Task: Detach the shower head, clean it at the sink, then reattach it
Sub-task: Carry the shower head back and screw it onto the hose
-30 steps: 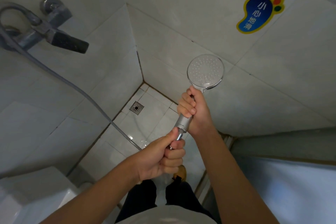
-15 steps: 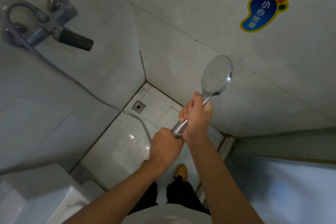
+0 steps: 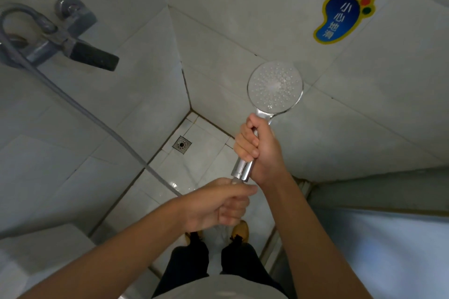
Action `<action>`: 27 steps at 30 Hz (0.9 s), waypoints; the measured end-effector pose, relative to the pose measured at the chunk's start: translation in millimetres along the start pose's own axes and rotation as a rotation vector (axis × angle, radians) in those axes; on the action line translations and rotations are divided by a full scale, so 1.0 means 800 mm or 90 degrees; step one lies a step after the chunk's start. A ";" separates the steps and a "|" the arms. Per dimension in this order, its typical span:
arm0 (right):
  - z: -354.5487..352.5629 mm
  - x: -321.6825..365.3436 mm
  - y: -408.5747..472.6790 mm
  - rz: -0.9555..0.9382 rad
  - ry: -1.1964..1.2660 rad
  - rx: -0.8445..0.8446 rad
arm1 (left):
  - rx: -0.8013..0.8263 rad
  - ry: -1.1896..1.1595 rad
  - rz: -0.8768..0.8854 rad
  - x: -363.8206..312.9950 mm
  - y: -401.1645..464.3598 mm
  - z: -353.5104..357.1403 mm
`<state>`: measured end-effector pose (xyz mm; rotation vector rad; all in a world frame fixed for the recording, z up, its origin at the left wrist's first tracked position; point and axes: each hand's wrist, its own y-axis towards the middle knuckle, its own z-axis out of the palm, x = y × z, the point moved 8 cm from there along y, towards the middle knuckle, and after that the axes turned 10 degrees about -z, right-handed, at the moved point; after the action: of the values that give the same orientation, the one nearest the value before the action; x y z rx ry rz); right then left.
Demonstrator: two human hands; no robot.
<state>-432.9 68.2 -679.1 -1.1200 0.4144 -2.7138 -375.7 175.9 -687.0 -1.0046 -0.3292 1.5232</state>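
Observation:
The chrome shower head (image 3: 275,87) points upward in the middle of the view, its round spray face turned toward me. My right hand (image 3: 261,150) is closed around its handle. Just below, my left hand (image 3: 218,204) grips the hose connector at the handle's lower end, where the two hands almost touch. The grey hose (image 3: 92,116) runs from under my left hand up and left to the wall faucet (image 3: 63,36). The joint itself is mostly hidden by my fingers.
White tiled walls close in on the left and back. A floor drain (image 3: 181,144) sits in the corner below. A blue foot-shaped sticker (image 3: 342,12) is on the right wall. A white fixture (image 3: 36,262) is at lower left; my feet stand below.
The shower head has turned so its spray face is toward me again, after showing edge-on half a second ago. My left hand has rotated at the hose connector.

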 end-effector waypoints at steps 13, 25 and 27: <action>-0.046 0.029 -0.008 -0.115 -0.016 -0.249 | -0.414 0.248 0.322 -0.020 -0.026 -0.027; -0.036 0.047 -0.011 -0.151 0.023 -0.312 | -0.525 0.321 0.424 -0.037 -0.043 -0.028; -0.037 0.047 -0.013 -0.158 0.018 -0.326 | -0.575 0.380 0.444 -0.034 -0.043 -0.031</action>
<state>-480.8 73.5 -670.7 -1.3245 1.0912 -2.9248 -337.3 150.9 -666.3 -2.4156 -0.2400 1.5749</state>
